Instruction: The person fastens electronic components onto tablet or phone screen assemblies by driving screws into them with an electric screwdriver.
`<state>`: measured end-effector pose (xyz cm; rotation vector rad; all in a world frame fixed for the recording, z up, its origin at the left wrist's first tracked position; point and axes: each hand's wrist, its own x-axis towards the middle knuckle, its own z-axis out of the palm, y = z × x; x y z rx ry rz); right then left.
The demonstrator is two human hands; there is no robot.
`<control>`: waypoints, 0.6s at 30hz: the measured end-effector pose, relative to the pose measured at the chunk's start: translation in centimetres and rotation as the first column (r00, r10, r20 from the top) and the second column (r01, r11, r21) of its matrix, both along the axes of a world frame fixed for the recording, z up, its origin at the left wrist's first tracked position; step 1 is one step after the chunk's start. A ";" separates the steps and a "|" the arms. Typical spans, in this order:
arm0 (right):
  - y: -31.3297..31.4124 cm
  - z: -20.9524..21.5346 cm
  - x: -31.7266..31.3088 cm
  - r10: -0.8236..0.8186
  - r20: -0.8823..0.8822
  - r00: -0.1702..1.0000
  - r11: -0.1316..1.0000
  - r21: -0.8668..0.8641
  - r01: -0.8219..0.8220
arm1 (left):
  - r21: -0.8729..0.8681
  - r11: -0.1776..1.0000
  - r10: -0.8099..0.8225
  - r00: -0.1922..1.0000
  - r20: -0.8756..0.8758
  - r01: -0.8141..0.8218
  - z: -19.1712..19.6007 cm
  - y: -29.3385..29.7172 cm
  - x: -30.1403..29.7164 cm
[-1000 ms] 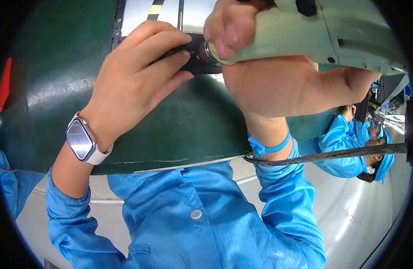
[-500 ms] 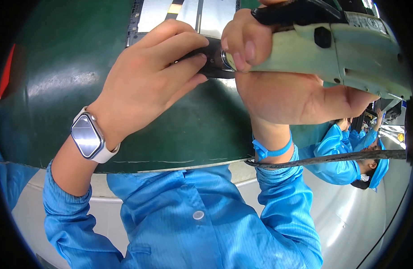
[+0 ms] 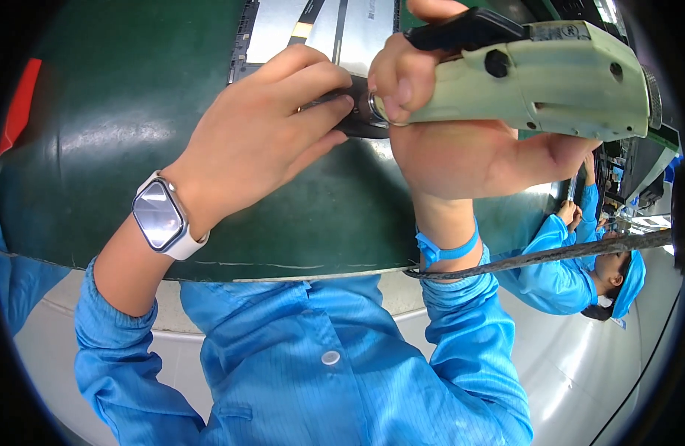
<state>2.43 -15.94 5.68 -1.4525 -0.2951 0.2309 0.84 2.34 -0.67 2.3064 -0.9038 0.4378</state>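
A pale green electric screwdriver (image 3: 535, 93) with a black lever lies nearly level, and my right hand (image 3: 461, 152) is wrapped round its body close to the front end. My left hand (image 3: 272, 123) reaches in from the other side, its fingertips closed on the screwdriver's black nose (image 3: 363, 119). The tip itself is hidden behind my left fingers. Just beyond both hands lies a flat silver panel in a dark frame (image 3: 272, 33), perhaps an opened laptop or tablet. A dark ribbon cable (image 3: 304, 28) with a gold-coloured end crosses it.
The green work mat (image 3: 305, 238) ends at a bench edge near my body. A red object (image 3: 19, 104) lies at the far left. A dark cord (image 3: 550, 256) runs across on the right, by my blue wrist strap (image 3: 446, 251). A person in blue (image 3: 558, 271) sits at right.
The panel and my left hand have shifted slightly right in the picture, while the screwdriver's rear end has swung a little left. Both hands keep their holds.
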 end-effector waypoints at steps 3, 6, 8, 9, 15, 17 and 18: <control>0.7 0.5 -0.5 -0.040 -0.292 0.956 0.807 0.554 0.203 | -0.081 0.996 -0.035 0.999 -0.039 0.031 -0.5 0.0 0.0; 1.9 0.3 -1.6 -0.235 -0.048 0.971 0.969 -0.085 0.230 | -0.076 0.997 -0.024 0.999 -0.030 0.021 -0.9 -0.2 -0.2; 0.4 -0.7 -0.8 -0.166 -0.076 0.983 0.986 0.006 0.167 | -0.079 0.997 -0.023 0.999 -0.034 0.020 -0.8 -0.1 -0.3; -0.2 -1.2 -0.5 -0.093 -0.097 0.991 0.989 0.102 0.103 | -0.079 0.997 -0.023 0.999 -0.038 0.019 -0.8 -0.1 -0.3; 2.1 -1.3 -1.3 -0.280 0.025 0.960 0.956 -0.088 0.282 | -0.107 0.994 -0.026 0.997 -0.068 0.018 -1.0 -0.3 -0.3; 1.7 -1.8 -1.1 -0.270 0.028 0.963 0.961 -0.057 0.271 | -0.110 0.994 -0.023 0.997 -0.077 0.014 -1.0 -0.3 -0.3; 1.6 -2.0 -1.0 -0.260 0.031 0.965 0.965 -0.025 0.261 | -0.110 0.994 -0.021 0.996 -0.086 0.011 -0.9 -0.4 -0.3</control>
